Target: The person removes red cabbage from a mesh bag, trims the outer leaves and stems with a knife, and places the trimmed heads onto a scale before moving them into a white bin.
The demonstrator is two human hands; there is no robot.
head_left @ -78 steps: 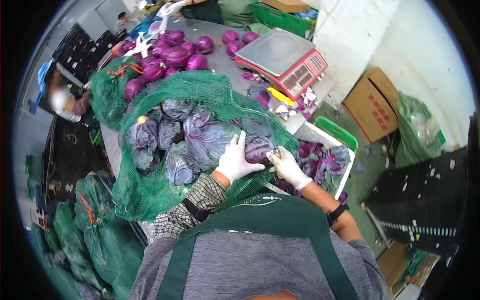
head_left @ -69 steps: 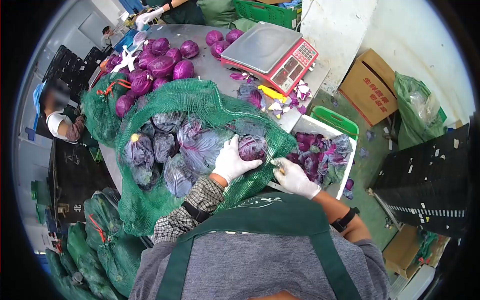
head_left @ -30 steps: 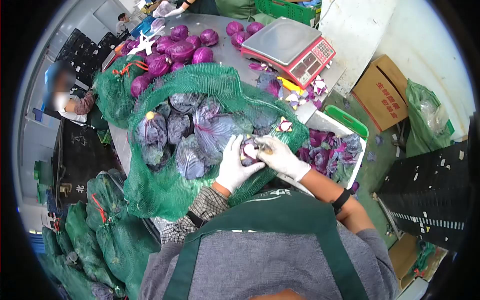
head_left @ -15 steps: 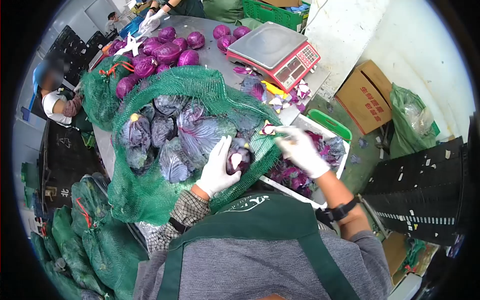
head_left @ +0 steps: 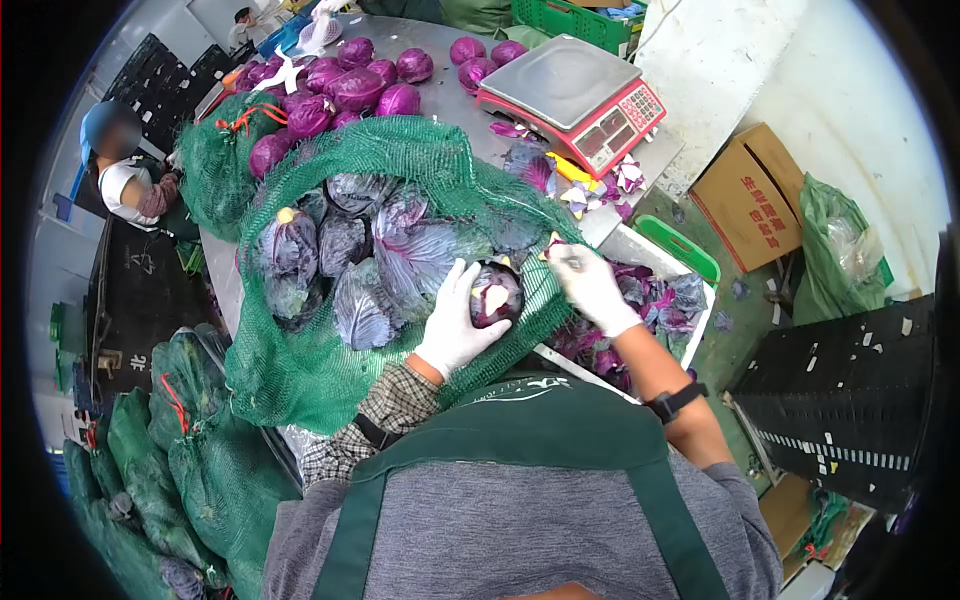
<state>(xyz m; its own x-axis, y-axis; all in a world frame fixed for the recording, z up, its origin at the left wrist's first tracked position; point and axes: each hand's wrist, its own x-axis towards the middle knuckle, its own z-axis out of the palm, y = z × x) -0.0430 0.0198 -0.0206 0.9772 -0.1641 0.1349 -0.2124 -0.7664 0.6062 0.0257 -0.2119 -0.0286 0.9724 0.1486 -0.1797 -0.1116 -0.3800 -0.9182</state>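
Note:
My left hand (head_left: pixel 462 322), in a white glove, grips a red cabbage (head_left: pixel 499 296) with pale cut patches on its side. Curled just right of it is my gloved right hand (head_left: pixel 590 288), with a small purple-and-cream cabbage scrap (head_left: pixel 551 246) at its fingertips. Whether a tool sits inside that hand is hidden. Under both hands spreads an open green mesh bag (head_left: pixel 300 385). Several unpeeled cabbages (head_left: pixel 287 245) with dull bluish outer leaves lie in it, and a large loose leaf (head_left: pixel 412 250) rests among them.
A white bin (head_left: pixel 690 335) of purple leaf trimmings stands at right. Beyond are a red scale (head_left: pixel 575 85), a yellow-handled tool (head_left: pixel 572 172) and peeled cabbages (head_left: pixel 357 90). Tied mesh sacks (head_left: pixel 225 455) fill the lower left. A co-worker (head_left: pixel 135 190) is at the left.
The view has shifted slightly, so most things sit a little further right. My left hand still holds the cabbage, now turned somewhat. My right hand has curled more, its scrap smaller in view.

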